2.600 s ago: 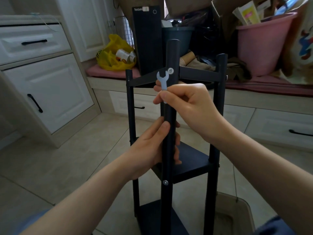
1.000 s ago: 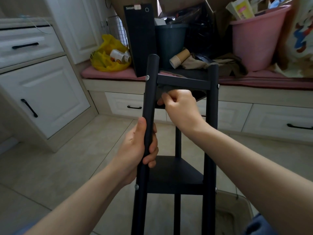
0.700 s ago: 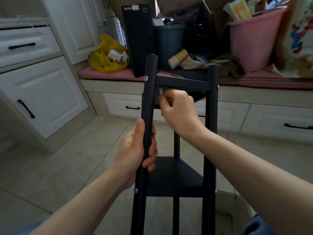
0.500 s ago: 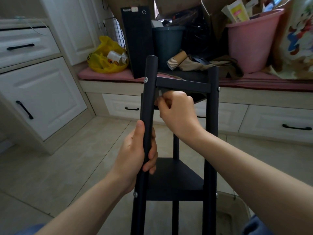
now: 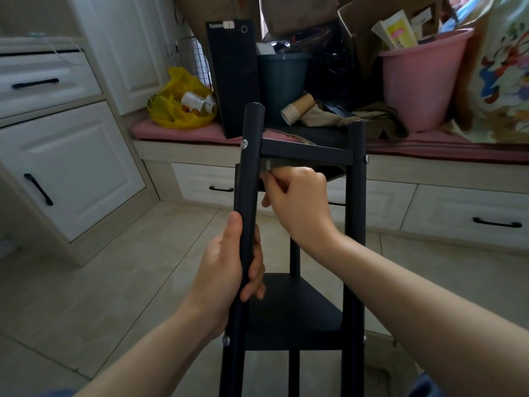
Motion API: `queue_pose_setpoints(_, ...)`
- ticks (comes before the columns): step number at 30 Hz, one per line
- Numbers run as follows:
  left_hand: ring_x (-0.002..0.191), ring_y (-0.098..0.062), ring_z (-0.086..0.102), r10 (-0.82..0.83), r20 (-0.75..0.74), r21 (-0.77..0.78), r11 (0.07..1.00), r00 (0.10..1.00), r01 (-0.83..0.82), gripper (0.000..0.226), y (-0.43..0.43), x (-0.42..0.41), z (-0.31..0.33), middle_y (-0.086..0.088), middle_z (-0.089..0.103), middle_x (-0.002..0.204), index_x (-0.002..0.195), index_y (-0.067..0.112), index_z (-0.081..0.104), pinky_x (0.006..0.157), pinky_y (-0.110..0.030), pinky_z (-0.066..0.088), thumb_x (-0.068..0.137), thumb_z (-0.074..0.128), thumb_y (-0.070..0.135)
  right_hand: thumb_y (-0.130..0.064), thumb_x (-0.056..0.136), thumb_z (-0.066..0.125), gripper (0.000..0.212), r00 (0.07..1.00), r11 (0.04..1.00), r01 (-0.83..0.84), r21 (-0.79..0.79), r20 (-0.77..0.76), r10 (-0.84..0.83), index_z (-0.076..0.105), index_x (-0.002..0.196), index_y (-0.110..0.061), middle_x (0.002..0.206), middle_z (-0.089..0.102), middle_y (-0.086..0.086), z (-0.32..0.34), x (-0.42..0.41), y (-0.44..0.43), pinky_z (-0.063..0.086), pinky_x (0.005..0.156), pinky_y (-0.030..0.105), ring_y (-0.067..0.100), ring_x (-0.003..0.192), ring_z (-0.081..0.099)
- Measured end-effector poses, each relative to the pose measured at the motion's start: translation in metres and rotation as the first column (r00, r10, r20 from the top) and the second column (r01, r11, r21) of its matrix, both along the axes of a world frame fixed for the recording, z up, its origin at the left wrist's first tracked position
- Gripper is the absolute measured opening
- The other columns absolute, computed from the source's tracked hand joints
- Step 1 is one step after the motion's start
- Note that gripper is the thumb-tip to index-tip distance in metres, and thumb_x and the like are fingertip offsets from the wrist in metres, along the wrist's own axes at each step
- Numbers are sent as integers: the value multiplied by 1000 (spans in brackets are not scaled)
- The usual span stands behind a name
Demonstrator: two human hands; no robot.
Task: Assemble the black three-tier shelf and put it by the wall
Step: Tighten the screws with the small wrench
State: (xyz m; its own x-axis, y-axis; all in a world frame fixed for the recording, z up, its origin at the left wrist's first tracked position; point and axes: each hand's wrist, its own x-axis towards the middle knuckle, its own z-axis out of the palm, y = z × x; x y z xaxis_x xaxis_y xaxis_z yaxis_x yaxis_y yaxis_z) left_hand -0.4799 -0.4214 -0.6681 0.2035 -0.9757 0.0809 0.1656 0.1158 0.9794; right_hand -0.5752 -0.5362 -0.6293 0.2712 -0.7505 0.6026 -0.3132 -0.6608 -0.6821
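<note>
The black three-tier shelf (image 5: 303, 308) stands upright on the tiled floor right in front of me, with three round posts and triangular boards. My left hand (image 5: 229, 267) grips the near-left post between the top and middle tiers. My right hand (image 5: 294, 202) is just under the top board, behind that post, pinching a small flat silver wrench (image 5: 267, 164) whose end pokes up towards the underside of the board. Silver bolt heads show on the posts at each tier. The bottom tier is out of view.
A window seat with a pink cushion (image 5: 183, 130) runs behind the shelf, crowded with a yellow bag (image 5: 174, 107), a black computer tower (image 5: 233, 75), a dark bin (image 5: 283, 81) and a pink bucket (image 5: 420, 78). White cabinets (image 5: 65, 167) line the left. A tray (image 5: 380, 365) lies on the floor at lower right.
Since 2.6 s ago the shelf has been turned, and my right hand has gone from the outer bolt to under the top board with the wrench. Over the last second both hands barely moved.
</note>
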Motion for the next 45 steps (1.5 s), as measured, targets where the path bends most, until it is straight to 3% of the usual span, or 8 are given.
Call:
queue_pose_setpoints(6, 34, -12, 33, -6, -1, 4, 1000, 1000, 6, 57, 2, -1, 1, -2, 41, 52, 78, 22, 63, 41, -27, 42, 86, 41, 74, -19, 99, 59, 25, 997, 999, -37, -4, 60, 37, 75, 83, -8, 76, 74, -2, -8, 8, -4, 56, 75, 29, 5, 71, 70)
queue_pose_setpoints(11, 33, -12, 31, -4, -14, 1, 1000, 1000, 4, 57, 1, -2, 0, -2, 40, 51, 78, 23, 64, 40, -27, 41, 84, 43, 76, -17, 97, 61, 31, 990, 999, -33, -28, 136, 37, 63, 66, -17, 58, 58, -18, -11, 16, -8, 48, 61, 13, -5, 59, 61)
queue_pose_setpoints(13, 32, -12, 30, 7, -17, 3, 1000, 1000, -6, 57, 1, -2, 0, -2, 40, 52, 78, 23, 64, 40, -28, 41, 84, 43, 76, -18, 97, 61, 30, 990, 999, -31, -17, 137, 33, 63, 67, -20, 56, 52, -23, -11, 19, -8, 46, 59, 14, -7, 55, 57)
queue_pose_setpoints(17, 32, -12, 30, 36, -14, 11, 999, 999, -36, 58, 1, -2, 1, -3, 40, 51, 77, 23, 64, 40, -27, 41, 85, 42, 76, -20, 99, 58, 30, 993, 999, -35, 17, 111, 33, 68, 72, -13, 63, 66, -11, -11, 20, -8, 52, 58, 20, -7, 54, 60)
queue_pose_setpoints(22, 32, -13, 31, 48, -7, 22, 999, 999, -48, 60, 2, -3, 3, -3, 40, 50, 74, 23, 65, 40, -28, 41, 85, 42, 78, -22, 98, 52, 32, 999, 996, -33, 81, 6, 32, 68, 72, -11, 58, 66, 1, -4, 8, -4, 55, 61, 41, 18, 55, 64)
queue_pose_setpoints(30, 33, -14, 30, 28, -22, 31, 999, 999, -28, 58, 2, -10, 4, -5, 39, 51, 75, 21, 65, 40, -28, 41, 83, 42, 73, -20, 95, 55, 33, 1000, 999, 1, 42, -5, 0, 64, 64, -12, 52, 58, 2, 4, -15, -3, 50, 53, 41, 21, 49, 56)
queue_pose_setpoints(35, 32, -13, 30, 35, -24, 28, 999, 999, -34, 62, 1, -10, 4, -4, 39, 51, 75, 22, 65, 40, -28, 41, 87, 44, 80, -22, 96, 56, 32, 999, 1000, -14, 11, -44, 14, 68, 69, -11, 53, 60, 1, 5, -18, -2, 50, 53, 39, 19, 49, 57)
queue_pose_setpoints(45, 32, -12, 30, 27, -23, 13, 1000, 999, -27, 54, 1, -9, 4, -4, 40, 50, 75, 22, 64, 40, -27, 40, 83, 43, 71, -21, 95, 54, 34, 998, 999, -13, 30, -63, 15, 66, 65, -11, 53, 61, 2, 7, -15, -4, 54, 58, 41, 21, 51, 60)
